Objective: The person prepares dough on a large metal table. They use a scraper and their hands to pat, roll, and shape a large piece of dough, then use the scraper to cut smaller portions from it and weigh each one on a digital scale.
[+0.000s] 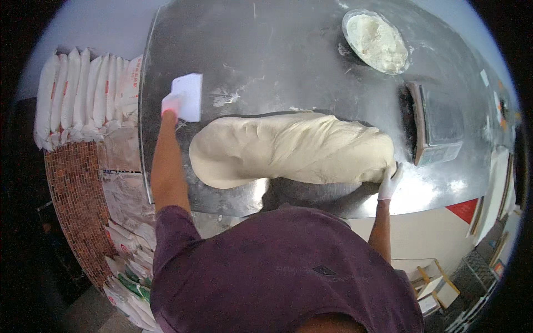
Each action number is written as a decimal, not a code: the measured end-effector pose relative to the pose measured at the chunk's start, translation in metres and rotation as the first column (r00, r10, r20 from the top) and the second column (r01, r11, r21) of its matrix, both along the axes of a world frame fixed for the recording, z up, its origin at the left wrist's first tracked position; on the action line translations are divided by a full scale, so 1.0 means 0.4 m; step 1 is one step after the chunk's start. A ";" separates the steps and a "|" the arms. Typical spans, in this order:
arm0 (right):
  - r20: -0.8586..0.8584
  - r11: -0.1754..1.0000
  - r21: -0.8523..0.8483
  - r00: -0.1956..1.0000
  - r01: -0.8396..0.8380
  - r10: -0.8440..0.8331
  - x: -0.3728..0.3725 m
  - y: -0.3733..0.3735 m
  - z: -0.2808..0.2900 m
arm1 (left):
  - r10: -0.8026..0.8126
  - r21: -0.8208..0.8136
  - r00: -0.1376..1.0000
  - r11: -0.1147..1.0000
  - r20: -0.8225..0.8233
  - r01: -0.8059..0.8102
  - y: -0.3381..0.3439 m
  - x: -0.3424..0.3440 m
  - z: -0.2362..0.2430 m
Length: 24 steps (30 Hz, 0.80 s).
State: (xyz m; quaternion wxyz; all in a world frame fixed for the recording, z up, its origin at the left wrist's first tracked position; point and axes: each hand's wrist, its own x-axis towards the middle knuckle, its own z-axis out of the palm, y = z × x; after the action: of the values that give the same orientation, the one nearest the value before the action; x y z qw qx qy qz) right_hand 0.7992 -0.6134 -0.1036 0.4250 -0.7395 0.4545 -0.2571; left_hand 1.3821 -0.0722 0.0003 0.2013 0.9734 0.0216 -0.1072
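Note:
A long, thick roll of pale dough (pixel 294 147) lies across the metal table in front of me, smooth and rounded at its left end, folded and creased toward the right. My left hand (pixel 171 104), in a whitish glove, is closed on a flat white dough scraper (pixel 190 97) above the table, left of the dough and apart from it. At the dough's right end is my right hand (pixel 390 182), also gloved, with its fingers bent around the lower corner of the dough; some fingertips are hidden there.
A bowl of flour (pixel 377 43) stands at the far right of the metal table (pixel 266 61). Nearer, on the right, sits a box-shaped scale (pixel 438 125). White sacks (pixel 89 94) are stacked beyond the left table edge, with more sacks (pixel 130 277) lower down. Loose flour marks the tabletop.

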 end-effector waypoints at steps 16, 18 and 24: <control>-0.015 0.998 0.025 0.998 -0.061 0.061 -0.014 -0.002 -0.038 | -0.285 -0.068 0.872 0.939 0.399 0.338 -0.272 -0.016 0.043; 0.011 0.996 0.040 0.996 -0.085 0.084 0.010 0.003 -0.032 | -0.045 -0.125 0.951 0.988 0.307 0.087 -0.122 0.023 0.083; 0.005 0.997 0.029 0.998 -0.069 0.068 0.002 0.014 -0.044 | -0.206 0.156 0.978 0.968 0.042 0.197 0.005 -0.032 -0.016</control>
State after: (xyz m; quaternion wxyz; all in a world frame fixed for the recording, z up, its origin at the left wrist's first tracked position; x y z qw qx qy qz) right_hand 0.7999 -0.6076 -0.1213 0.4452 -0.7478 0.4318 -0.2371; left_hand 1.3694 -0.0703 -0.0062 0.1158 0.9857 -0.0753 -0.0970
